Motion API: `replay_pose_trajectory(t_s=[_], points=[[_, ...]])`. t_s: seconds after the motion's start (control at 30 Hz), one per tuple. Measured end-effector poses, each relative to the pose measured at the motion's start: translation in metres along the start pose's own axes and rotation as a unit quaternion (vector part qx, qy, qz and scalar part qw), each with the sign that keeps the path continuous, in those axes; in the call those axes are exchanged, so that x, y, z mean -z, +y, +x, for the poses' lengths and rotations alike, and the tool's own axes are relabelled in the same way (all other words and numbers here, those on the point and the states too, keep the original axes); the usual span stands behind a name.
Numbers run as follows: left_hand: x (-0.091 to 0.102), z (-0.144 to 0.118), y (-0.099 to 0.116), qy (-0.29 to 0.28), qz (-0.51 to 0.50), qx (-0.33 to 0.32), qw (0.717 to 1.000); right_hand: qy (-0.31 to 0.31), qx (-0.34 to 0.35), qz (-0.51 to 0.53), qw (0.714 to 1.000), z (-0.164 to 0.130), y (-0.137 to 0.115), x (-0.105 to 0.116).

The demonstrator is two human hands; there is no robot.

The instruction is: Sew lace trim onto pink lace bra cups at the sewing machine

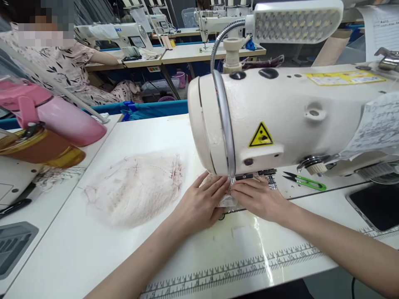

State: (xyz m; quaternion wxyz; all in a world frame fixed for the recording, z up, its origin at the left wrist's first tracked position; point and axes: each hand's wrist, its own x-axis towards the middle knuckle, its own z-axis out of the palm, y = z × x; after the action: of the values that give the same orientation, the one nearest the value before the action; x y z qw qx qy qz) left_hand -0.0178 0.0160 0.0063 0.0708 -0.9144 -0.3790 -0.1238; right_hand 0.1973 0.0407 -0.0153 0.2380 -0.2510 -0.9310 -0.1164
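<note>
- Under the head of the cream sewing machine [280,116], both hands lie flat on a small pale fabric piece [225,200], pressing it to the white surface [93,249].
- Left hand [199,203]: fingers spread narrow and flat, tips reaching the needle area; it grips nothing, only pins the cloth down from the left.
- Right hand [257,198]: likewise flat, fingertips meeting the left ones just before the presser foot, which the machine head mostly hides.
- To do this step well, I would judge that the fingertips should stay just beside the needle line, never under it, and guide the cloth with light, even pressure so the seam does not wander or pucker.
- Both hands should move together; a pull from one side alone would likely skew the delicate piece.
- Well to the left lies a heap of pale lace pieces [137,189] with reddish thread marks, apart from the hands.
- Green thread snips [307,182] rest to the right of the needle, near the right hand.
- A printed ruler strip [237,272] runs along the near edge.
</note>
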Motion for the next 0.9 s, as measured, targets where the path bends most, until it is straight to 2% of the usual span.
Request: replay_pose_trajectory(t_s=[0.3,0.5,0.73,0.9], points=[[-0.001,0.002,0.009,0.028,0.002,0.032,0.999,-0.012,0.005,-0.003,1.0,0.002,0.005,0.008],[-0.001,0.003,0.012,0.021,0.01,0.047,0.999,0.02,-0.01,-0.054,0.998,0.003,0.003,0.011],[-0.002,0.002,0.015,0.022,0.026,0.048,0.998,0.054,-0.021,-0.062,0.996,0.005,0.004,0.014],[0.0,0.002,0.017,0.013,0.033,0.046,0.998,0.046,-0.031,-0.092,0.994,0.005,0.007,0.015]])
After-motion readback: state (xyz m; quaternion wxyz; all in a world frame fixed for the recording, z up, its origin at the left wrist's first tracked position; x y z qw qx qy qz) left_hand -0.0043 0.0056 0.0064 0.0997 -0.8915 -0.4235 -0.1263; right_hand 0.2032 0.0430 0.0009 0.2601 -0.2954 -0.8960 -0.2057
